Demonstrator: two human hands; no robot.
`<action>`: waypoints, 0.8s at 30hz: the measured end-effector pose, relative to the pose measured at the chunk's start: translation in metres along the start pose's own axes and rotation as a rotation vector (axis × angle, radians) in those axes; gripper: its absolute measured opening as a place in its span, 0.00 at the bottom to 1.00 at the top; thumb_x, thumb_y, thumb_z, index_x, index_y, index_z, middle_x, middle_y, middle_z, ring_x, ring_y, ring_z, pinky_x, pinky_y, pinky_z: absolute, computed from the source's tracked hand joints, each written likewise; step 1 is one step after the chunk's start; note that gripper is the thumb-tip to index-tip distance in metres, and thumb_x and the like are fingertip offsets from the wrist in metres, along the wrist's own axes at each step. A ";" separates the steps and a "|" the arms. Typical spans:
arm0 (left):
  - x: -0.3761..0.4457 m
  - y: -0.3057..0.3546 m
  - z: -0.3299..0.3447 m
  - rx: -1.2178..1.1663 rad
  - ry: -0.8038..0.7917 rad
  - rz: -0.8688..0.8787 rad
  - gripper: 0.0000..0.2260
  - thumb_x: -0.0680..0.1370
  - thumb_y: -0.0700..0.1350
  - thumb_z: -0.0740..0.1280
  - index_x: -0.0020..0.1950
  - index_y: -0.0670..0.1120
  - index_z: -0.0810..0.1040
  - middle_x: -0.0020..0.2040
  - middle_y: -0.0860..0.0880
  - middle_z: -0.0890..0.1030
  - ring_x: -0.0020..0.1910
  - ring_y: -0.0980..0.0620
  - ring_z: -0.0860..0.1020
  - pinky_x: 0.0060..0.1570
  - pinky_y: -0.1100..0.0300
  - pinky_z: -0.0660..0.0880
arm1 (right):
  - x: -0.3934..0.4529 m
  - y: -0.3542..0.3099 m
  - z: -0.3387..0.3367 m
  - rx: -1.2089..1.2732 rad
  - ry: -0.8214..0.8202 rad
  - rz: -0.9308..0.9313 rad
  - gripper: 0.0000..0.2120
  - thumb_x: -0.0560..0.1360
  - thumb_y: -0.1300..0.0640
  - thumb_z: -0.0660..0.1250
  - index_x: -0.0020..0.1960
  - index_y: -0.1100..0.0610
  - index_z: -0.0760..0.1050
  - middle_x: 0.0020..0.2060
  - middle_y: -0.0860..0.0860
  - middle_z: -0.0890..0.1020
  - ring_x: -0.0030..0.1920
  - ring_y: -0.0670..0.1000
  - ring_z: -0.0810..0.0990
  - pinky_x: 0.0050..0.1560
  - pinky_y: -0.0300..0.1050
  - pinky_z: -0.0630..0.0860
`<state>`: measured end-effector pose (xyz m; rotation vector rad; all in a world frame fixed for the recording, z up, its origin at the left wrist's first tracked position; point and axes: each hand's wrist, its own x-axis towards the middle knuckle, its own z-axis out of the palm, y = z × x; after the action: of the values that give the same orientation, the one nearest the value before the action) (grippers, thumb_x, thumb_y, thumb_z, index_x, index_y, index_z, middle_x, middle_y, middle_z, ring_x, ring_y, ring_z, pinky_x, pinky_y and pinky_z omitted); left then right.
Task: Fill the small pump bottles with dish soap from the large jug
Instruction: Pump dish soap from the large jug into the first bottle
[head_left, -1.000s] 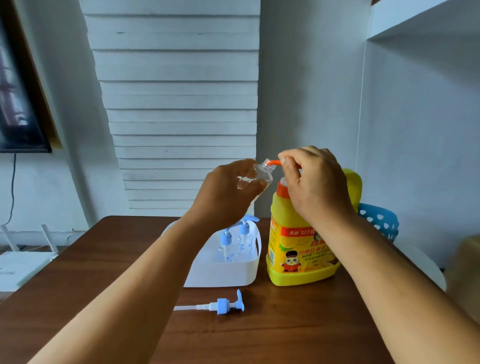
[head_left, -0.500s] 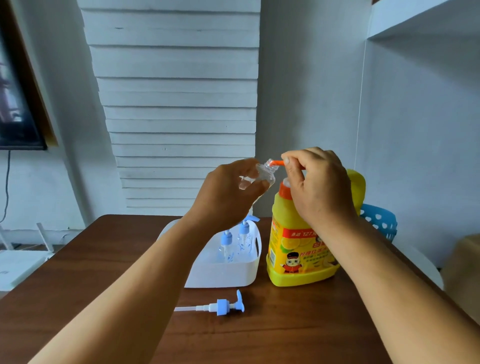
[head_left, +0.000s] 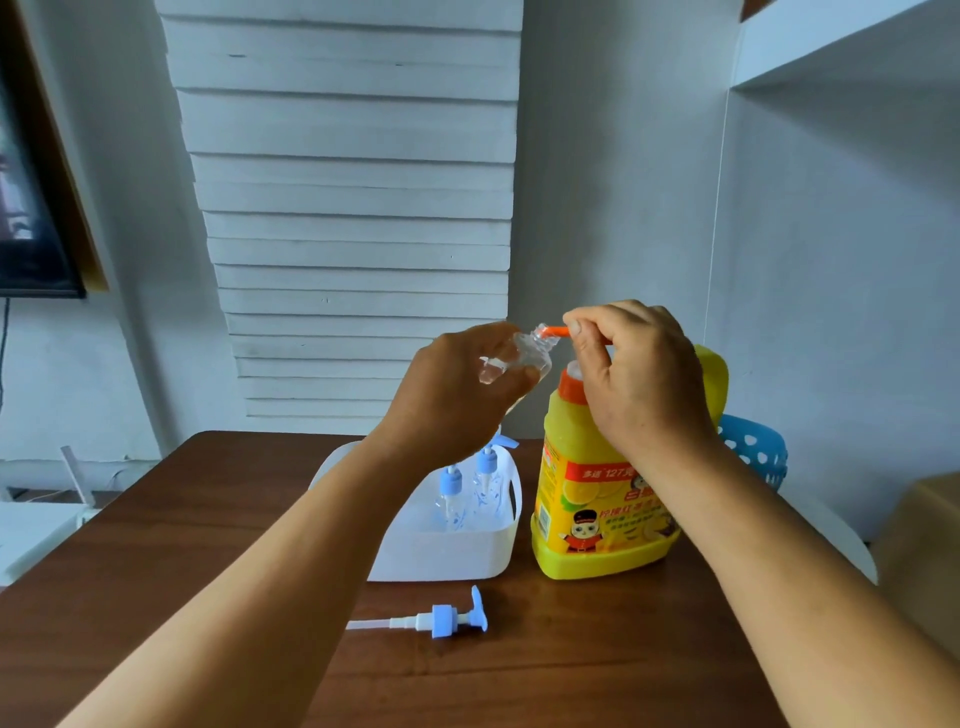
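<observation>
My left hand (head_left: 457, 395) grips a small clear bottle (head_left: 524, 356) tilted with its open mouth against the orange pump spout (head_left: 557, 331) of the large yellow soap jug (head_left: 597, 499). On top of that jug's pump head sits my right hand (head_left: 644, 374), fingers closed over it. The jug stands upright on the brown table (head_left: 156, 545). A blue-and-white pump top (head_left: 441, 619) with its tube lies loose on the table in front. Two small pump bottles with blue caps (head_left: 470, 493) stand in a white basket (head_left: 441, 556) left of the jug.
A blue perforated basket (head_left: 753, 457) sits behind the jug at the right. A white shelf is high on the right wall. A dark screen hangs on the left wall, with white furniture below it beyond the table's left edge.
Both hands stay on the small bottle and the pump head; my right hand has sunk slightly onto the pump. The view has shifted a little.
</observation>
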<state>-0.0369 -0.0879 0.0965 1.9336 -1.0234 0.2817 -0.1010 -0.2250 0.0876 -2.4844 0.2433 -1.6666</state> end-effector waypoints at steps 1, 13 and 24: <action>0.000 -0.001 0.001 0.000 -0.002 -0.003 0.14 0.74 0.50 0.66 0.59 0.50 0.76 0.48 0.57 0.78 0.45 0.57 0.75 0.44 0.69 0.70 | -0.004 0.001 0.002 0.000 0.013 0.013 0.09 0.77 0.58 0.63 0.51 0.61 0.79 0.46 0.57 0.83 0.48 0.57 0.77 0.42 0.41 0.69; -0.002 -0.001 0.002 -0.030 0.014 0.001 0.15 0.74 0.49 0.67 0.60 0.49 0.76 0.56 0.51 0.81 0.46 0.58 0.75 0.47 0.63 0.72 | 0.002 -0.002 -0.005 -0.029 -0.018 -0.018 0.11 0.77 0.57 0.61 0.51 0.61 0.80 0.47 0.57 0.83 0.49 0.58 0.78 0.45 0.41 0.68; -0.011 -0.003 0.003 -0.010 0.001 -0.006 0.12 0.74 0.49 0.68 0.56 0.49 0.78 0.53 0.51 0.82 0.46 0.56 0.76 0.45 0.68 0.71 | -0.014 -0.002 0.001 -0.011 -0.018 0.013 0.13 0.77 0.55 0.60 0.52 0.62 0.79 0.47 0.57 0.83 0.49 0.57 0.79 0.45 0.40 0.69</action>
<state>-0.0421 -0.0831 0.0869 1.9270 -1.0164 0.2737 -0.1057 -0.2204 0.0749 -2.4986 0.2668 -1.6420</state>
